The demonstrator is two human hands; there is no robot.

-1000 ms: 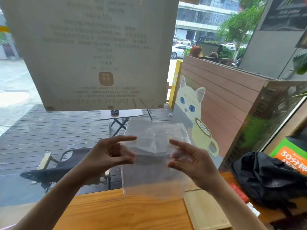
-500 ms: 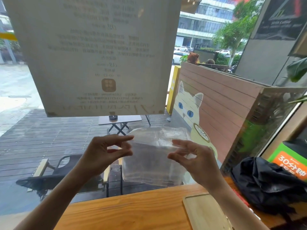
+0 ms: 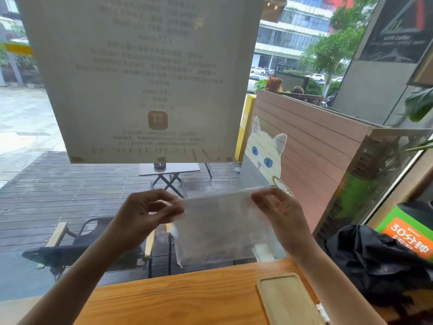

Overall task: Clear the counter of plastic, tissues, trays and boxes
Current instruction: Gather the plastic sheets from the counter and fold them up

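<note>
From the head view, I hold the clear plastic sheet (image 3: 220, 226) up over the counter (image 3: 178, 299), my left hand (image 3: 145, 212) pinching its top left corner and my right hand (image 3: 278, 214) pinching the top right, fingers (image 3: 262, 195) narrow on the film. It hangs free, clear of the wood. The film looks slick and limp, so I think a loose pinch could let a corner slip and drop it onto the wooden tray (image 3: 288, 299) or against the black bag (image 3: 375, 259).
</note>
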